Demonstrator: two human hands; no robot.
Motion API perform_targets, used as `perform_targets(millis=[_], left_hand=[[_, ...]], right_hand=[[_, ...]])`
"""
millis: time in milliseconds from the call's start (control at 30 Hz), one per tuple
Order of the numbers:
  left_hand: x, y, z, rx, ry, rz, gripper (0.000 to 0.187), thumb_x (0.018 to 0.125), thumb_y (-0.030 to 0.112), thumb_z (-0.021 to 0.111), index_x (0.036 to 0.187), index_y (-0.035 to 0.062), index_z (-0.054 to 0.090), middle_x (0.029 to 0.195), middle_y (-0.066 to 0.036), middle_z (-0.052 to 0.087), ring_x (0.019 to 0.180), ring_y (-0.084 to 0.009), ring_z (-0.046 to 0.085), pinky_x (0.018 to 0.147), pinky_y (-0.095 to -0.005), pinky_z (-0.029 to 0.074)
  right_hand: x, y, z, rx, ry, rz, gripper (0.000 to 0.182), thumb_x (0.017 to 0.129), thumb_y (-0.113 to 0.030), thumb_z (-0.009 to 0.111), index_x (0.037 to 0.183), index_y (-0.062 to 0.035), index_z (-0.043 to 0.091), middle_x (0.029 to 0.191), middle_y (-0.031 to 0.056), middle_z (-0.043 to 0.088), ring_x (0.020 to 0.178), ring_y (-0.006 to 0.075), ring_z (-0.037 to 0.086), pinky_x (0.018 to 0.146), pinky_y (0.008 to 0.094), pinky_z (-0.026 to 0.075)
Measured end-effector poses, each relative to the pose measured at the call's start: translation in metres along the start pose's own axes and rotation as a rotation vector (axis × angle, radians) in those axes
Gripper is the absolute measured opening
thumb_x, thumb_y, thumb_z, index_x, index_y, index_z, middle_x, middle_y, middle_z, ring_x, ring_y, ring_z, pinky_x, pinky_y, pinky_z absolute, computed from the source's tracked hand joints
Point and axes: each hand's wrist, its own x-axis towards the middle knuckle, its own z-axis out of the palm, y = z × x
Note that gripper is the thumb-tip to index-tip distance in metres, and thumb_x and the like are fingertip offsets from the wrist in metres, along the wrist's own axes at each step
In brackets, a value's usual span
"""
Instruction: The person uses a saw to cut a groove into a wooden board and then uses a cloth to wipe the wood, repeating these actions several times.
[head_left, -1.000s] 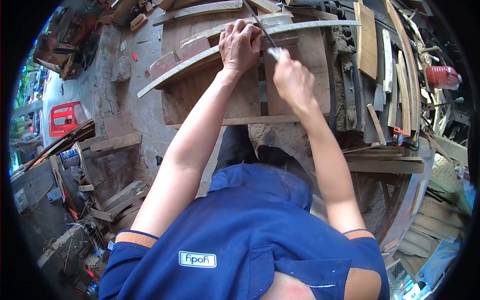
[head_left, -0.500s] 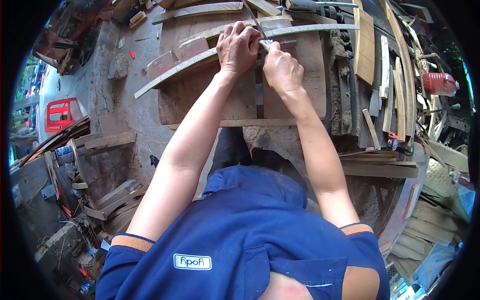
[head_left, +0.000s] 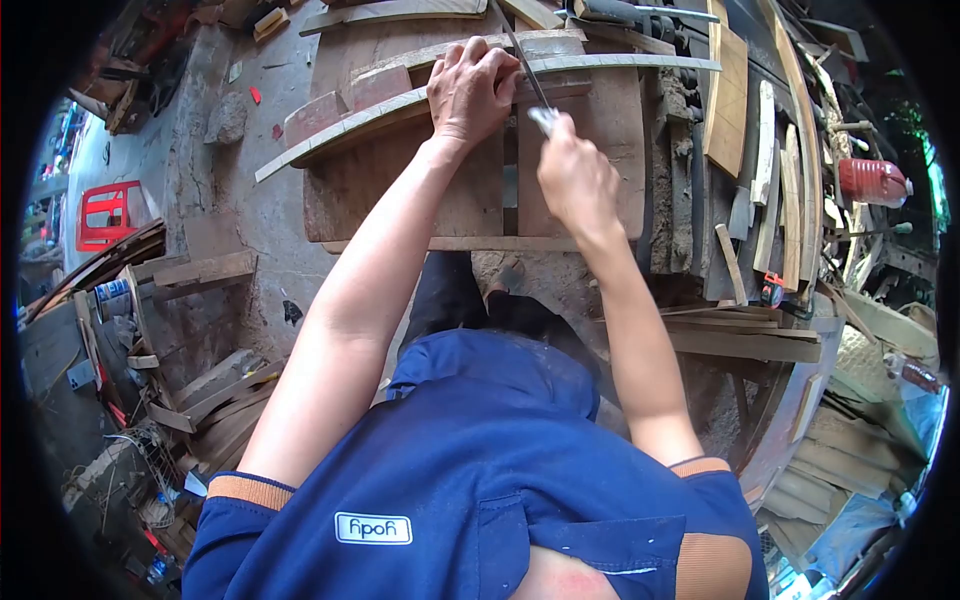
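A long, thin, curved wood strip [head_left: 370, 118] with dark marks across it lies over the wooden workbench [head_left: 420, 205]. My left hand [head_left: 470, 92] is closed around the strip near its middle, pressing it against wooden pieces behind. My right hand [head_left: 580, 172] is closed on the pale handle of a narrow dark saw [head_left: 527, 68]. The saw's blade crosses the strip just right of my left fingers and points away from me. The blade's contact with the strip is too small to make out.
Wooden boards [head_left: 727, 95] and sticks are stacked at the right, with a red plastic bottle [head_left: 872, 182] beyond them. A red plastic chair [head_left: 108, 215] stands at the left. Scrap wood [head_left: 215, 268] lies at the lower left.
My right hand has moved toward my body, drawing the saw back so more of its blade shows. My left hand stays on the strip. The whole view has shifted slightly.
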Motion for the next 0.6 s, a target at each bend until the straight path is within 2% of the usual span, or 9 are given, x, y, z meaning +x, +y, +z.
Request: perform_targets(millis=[100,233,367,467,600], left_hand=[[-0.004,0.0,-0.001,0.026,-0.013,-0.004,0.012,0.082,0.028,0.072,0.092,0.022,0.073,0.098,0.001,0.062,0.102,-0.0238,0.059,0.089,-0.0398,0.047],[0.0,0.002,-0.001,0.016,-0.013,-0.002,0.014,0.082,0.025,0.073,0.095,0.0206,0.073,0.097,0.0,0.062,0.101,-0.0248,0.06,0.089,-0.0394,0.049],[-0.001,0.001,-0.002,-0.005,-0.033,-0.001,0.014,0.081,0.029,0.074,0.092,0.0213,0.072,0.097,0.0,0.061,0.101,-0.0242,0.059,0.087,-0.0394,0.047],[0.001,0.0,-0.001,0.016,-0.013,-0.018,0.014,0.081,0.029,0.073,0.092,0.0211,0.072,0.097,0.0,0.061,0.101,-0.0244,0.059,0.087,-0.0392,0.047],[-0.001,0.004,-0.003,-0.022,-0.042,-0.022,0.014,0.081,0.027,0.073,0.093,0.0208,0.072,0.098,0.0,0.062,0.101,-0.0244,0.06,0.088,-0.0391,0.048]], right_hand=[[-0.008,0.001,-0.001,-0.036,0.031,-0.017,0.018,0.098,-0.013,0.043,0.102,-0.0002,0.055,0.081,0.0264,0.071,0.079,0.0422,0.073,0.07,0.0527,0.059],[0.046,-0.013,0.012,-0.016,0.066,-0.007,0.017,0.097,-0.012,0.043,0.101,-0.0002,0.055,0.085,0.0274,0.071,0.082,0.0419,0.073,0.072,0.054,0.058],[0.021,-0.006,0.006,-0.015,0.063,-0.021,0.019,0.097,-0.014,0.044,0.103,-0.0003,0.055,0.084,0.0274,0.071,0.082,0.042,0.073,0.073,0.054,0.058],[-0.003,0.0,-0.002,-0.036,-0.048,0.034,0.021,0.098,-0.015,0.043,0.106,0.0002,0.055,0.084,0.0272,0.072,0.083,0.0429,0.073,0.074,0.0533,0.058],[0.053,-0.012,0.015,-0.026,0.053,-0.003,0.02,0.097,-0.014,0.044,0.105,-0.0002,0.056,0.085,0.027,0.072,0.082,0.0432,0.073,0.073,0.0529,0.059]])
